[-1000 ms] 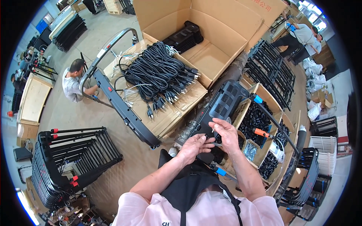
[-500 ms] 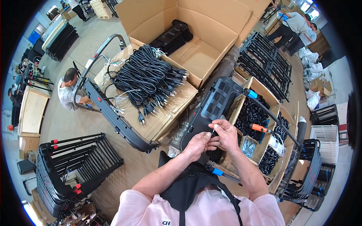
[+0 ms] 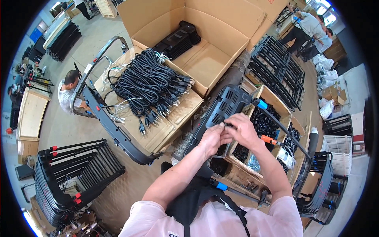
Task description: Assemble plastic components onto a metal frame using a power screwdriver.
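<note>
My left hand [image 3: 213, 137] and my right hand [image 3: 241, 128] meet above a long black plastic housing [image 3: 227, 103] with slotted vents. Both hands are closed, fingertips pinched together at one spot. Whatever they hold is small and dark, mostly hidden by the fingers, so I cannot make out its kind. Right of my right hand lies an orange-bodied power screwdriver [image 3: 268, 139] across the parts bins. A black frame bar with a blue sleeve [image 3: 260, 103] runs over those bins.
Bundled black power cords [image 3: 152, 85] lie on cardboard at the left, beside a curved black frame [image 3: 118, 136]. An open carton [image 3: 209, 51] with black plastic parts stands behind. Wooden bins [image 3: 266, 118] hold small black pieces and screws. A person [image 3: 69, 93] crouches at the left.
Both hands have moved slightly up and to the right, with the right hand turning its back upward over the fingertips. The view has shifted a little.
</note>
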A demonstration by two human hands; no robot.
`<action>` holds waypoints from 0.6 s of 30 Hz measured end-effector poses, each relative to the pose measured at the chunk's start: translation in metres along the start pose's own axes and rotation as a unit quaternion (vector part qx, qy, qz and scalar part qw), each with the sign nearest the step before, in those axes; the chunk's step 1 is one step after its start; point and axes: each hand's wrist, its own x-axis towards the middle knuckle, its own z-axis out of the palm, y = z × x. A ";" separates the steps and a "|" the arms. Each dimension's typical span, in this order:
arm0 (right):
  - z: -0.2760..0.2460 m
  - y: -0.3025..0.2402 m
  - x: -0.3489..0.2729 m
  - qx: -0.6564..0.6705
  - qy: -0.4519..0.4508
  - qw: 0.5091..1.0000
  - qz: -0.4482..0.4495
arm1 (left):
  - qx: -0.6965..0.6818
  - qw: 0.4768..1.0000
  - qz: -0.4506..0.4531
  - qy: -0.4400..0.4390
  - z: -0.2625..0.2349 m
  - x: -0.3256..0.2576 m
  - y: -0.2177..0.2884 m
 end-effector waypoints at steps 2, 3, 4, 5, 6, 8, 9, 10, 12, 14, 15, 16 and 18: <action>0.003 0.015 0.023 0.009 0.038 0.999 0.023 | -0.007 1.000 0.026 -0.002 0.006 0.006 0.007; 0.006 0.022 0.035 0.001 0.056 0.998 0.020 | -0.009 0.999 0.030 -0.010 0.005 0.005 0.008; 0.013 0.036 0.046 -0.010 0.066 0.998 0.013 | -0.009 0.999 0.031 -0.009 0.008 0.001 0.007; 0.020 0.047 0.056 -0.018 0.081 0.997 0.008 | 0.022 1.000 0.016 -0.004 0.012 -0.004 0.005; 0.027 0.057 0.064 -0.026 0.096 0.995 0.003 | 0.052 0.999 -0.001 0.002 0.013 -0.010 0.002; 0.041 0.071 0.079 -0.034 0.080 0.996 -0.007 | 0.070 0.997 -0.013 -0.012 0.003 -0.021 -0.009; 0.046 0.077 0.082 -0.047 0.064 0.997 -0.014 | 0.069 0.997 -0.018 -0.003 -0.002 -0.025 -0.015; 0.047 0.077 0.087 -0.044 0.063 0.997 -0.015 | 0.065 0.998 -0.021 0.006 -0.005 -0.029 -0.019; 0.048 0.075 0.090 -0.058 0.042 0.997 -0.014 | 0.066 0.998 -0.020 0.014 -0.014 -0.037 -0.028; 0.043 0.071 0.094 -0.071 0.028 0.997 -0.015 | 0.067 0.997 -0.021 0.018 -0.015 -0.042 -0.032; 0.041 0.070 0.094 -0.092 0.027 0.995 -0.032 | 0.076 0.997 -0.016 0.020 -0.015 -0.042 -0.033; 0.038 0.066 0.095 -0.113 0.026 0.992 -0.047 | 0.086 0.996 -0.013 0.022 -0.013 -0.042 -0.035; 0.038 0.066 0.093 -0.194 0.014 0.977 -0.084 | 0.098 0.995 -0.016 0.017 -0.009 -0.038 -0.036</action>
